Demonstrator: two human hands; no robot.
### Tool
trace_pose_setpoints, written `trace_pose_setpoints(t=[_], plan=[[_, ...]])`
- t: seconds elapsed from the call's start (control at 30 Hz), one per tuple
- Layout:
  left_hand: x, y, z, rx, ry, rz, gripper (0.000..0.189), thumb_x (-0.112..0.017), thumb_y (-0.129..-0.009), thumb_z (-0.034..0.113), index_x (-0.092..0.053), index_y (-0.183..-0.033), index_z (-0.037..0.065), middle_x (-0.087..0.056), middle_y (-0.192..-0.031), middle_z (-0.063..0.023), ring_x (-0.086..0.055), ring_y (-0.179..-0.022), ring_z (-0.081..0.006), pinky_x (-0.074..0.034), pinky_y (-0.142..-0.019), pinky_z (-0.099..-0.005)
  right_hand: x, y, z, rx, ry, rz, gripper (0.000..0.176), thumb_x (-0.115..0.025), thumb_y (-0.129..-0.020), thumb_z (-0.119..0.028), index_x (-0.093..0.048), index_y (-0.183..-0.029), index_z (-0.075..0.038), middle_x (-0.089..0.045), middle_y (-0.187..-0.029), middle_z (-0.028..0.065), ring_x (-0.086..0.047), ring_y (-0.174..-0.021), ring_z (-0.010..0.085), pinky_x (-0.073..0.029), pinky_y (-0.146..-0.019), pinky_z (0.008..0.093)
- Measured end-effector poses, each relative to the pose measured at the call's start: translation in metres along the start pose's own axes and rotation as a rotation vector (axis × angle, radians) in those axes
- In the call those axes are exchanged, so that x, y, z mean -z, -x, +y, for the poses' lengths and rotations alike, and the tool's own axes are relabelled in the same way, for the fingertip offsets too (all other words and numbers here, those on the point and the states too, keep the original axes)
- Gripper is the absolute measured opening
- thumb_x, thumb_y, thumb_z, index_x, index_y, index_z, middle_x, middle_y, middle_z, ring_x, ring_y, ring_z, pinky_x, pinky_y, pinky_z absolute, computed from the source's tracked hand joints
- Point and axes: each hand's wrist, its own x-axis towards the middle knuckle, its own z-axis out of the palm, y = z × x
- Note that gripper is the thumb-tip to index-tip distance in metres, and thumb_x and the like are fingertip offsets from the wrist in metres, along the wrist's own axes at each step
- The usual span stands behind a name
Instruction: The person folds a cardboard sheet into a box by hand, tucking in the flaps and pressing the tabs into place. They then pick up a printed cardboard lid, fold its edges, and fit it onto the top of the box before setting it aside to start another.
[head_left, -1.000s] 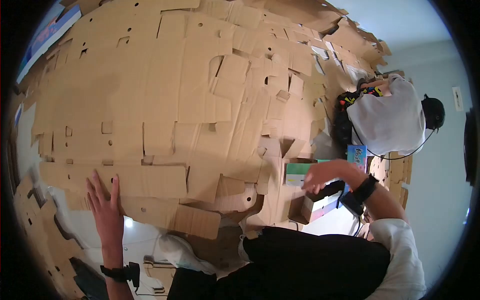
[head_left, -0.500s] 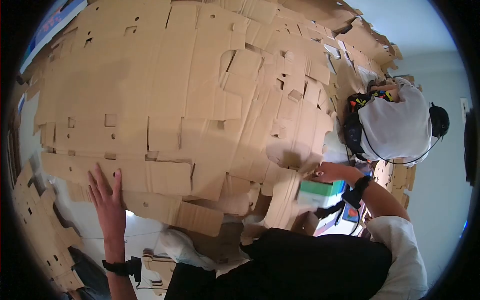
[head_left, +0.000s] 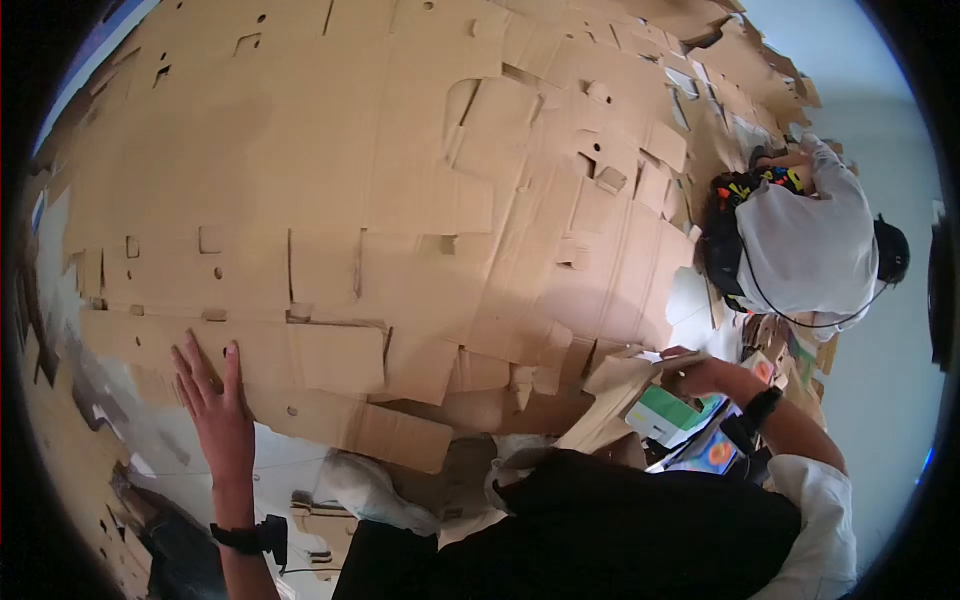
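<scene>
A wide spread of flattened brown cardboard sheets point(head_left: 250, 150) fills most of the view, many with slots and round holes. My left hand point(head_left: 215, 400) lies with fingers spread on the near edge of the cardboard at the lower left, holding nothing. At the right, my right hand point(head_left: 700, 373) has its fingers closed on the edge of a cardboard piece point(head_left: 610, 395), which is tilted up off the others. Just below that hand is a green and white box point(head_left: 670, 412). The fingertips of my right hand are partly hidden.
Another person point(head_left: 805, 235) in a white top and dark cap bends over at the upper right. Near my legs are white plastic bags point(head_left: 370, 490). More cut cardboard point(head_left: 75, 470) lies at the far left. A pale wall point(head_left: 880, 150) stands at the right.
My right hand has moved right and slightly down, and the cardboard piece in it has lifted and tilted. My left hand has barely moved. The view has shifted slightly.
</scene>
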Motion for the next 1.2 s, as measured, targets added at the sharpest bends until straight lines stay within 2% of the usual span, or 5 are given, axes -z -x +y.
trace_pose_setpoints(t=[0.3, 0.47, 0.6, 0.9, 1.2], plan=[[-0.004, 0.001, -0.003, 0.006, 0.006, 0.007, 0.074, -0.06, -0.1, -0.002, -0.043, -0.165, 0.029, -0.017, -0.181, -0.0234, -0.021, -0.163, -0.0545, -0.031, -0.128, -0.0663, -0.018, 0.033, 0.046, -0.769, -0.195, -0.121, 0.041, -0.074, -0.089, -0.023, -0.078, -0.128, -0.013, -0.08, -0.121, 0.0177, -0.079, -0.105, 0.0306, -0.063, -0.09, 0.0412], [-0.008, 0.001, -0.002, 0.013, 0.008, 0.025, 0.072, -0.058, -0.102, -0.003, -0.042, -0.165, 0.029, -0.018, -0.181, -0.0222, -0.02, -0.164, -0.0533, -0.029, -0.128, -0.0668, -0.158, 0.038, 0.142, -0.846, 0.111, 0.455, 0.054, -0.087, -0.085, -0.042, -0.077, -0.125, -0.007, -0.077, -0.13, 0.0183, -0.075, -0.116, 0.0359, -0.061, -0.099, 0.0432], [-0.004, -0.001, -0.004, -0.004, 0.009, 0.001, 0.069, -0.056, -0.104, -0.003, -0.042, -0.165, 0.026, -0.019, -0.181, -0.0216, -0.02, -0.164, -0.0519, -0.03, -0.129, -0.0655, -0.155, 0.029, 0.172, -1.127, -1.061, 0.589, 0.052, -0.086, -0.089, -0.044, -0.075, -0.119, -0.002, -0.079, -0.112, 0.0207, -0.075, -0.105, 0.0393, -0.061, -0.088, 0.0446], [-0.023, 0.013, -0.012, 0.052, -0.01, -0.085, 0.068, -0.057, -0.105, 0.003, -0.043, -0.167, 0.023, -0.03, -0.173, -0.0278, -0.028, -0.159, -0.0557, -0.027, -0.131, -0.0641, -0.037, -0.032, -0.041, 0.076, -0.035, 0.762, 0.013, -0.069, -0.096, -0.016, -0.07, -0.099, -0.003, -0.07, -0.098, 0.0193, -0.07, -0.091, 0.0401, -0.06, -0.084, 0.0497], [-0.013, 0.006, -0.001, 0.046, 0.051, 0.004, 0.072, -0.06, -0.102, 0.002, -0.042, -0.168, 0.024, -0.019, -0.179, -0.0275, -0.015, -0.165, -0.0537, -0.023, -0.131, -0.0659, -0.169, -0.009, -0.035, -0.075, 0.315, 0.475, 0.06, -0.075, -0.097, -0.04, -0.063, -0.146, -0.008, -0.05, -0.16, 0.0246, -0.04, -0.156, 0.04, -0.035, -0.126, 0.0566]])
